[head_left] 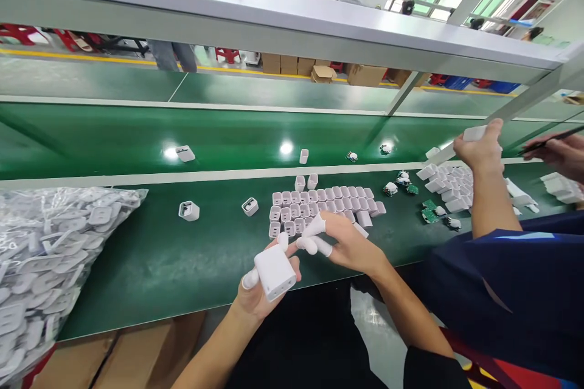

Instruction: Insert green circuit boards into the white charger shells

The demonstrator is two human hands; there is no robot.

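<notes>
My left hand [253, 302] grips a white box-shaped plastic housing [275, 272], tilted, with small holes along its lower edge. White finger cots cover some fingertips on both hands. Just right of the housing, my right hand [353, 244] has its fingers stretched out and apart, with nothing visible in them. Its fingertips are close to those of my left hand; whether they touch I cannot tell. Beyond my right hand, rows of open white housings [319, 202] stand on the green table [159, 267]. Two single housings [188, 211] stand apart to the left.
A clear bag of white plastic parts [68, 243] lies at the left. Small circuit boards [429, 213] are scattered at right, near a pile of white housings [449, 185]. A co-worker's hands [483, 149] work there. An overhead shelf [274, 18] spans the back.
</notes>
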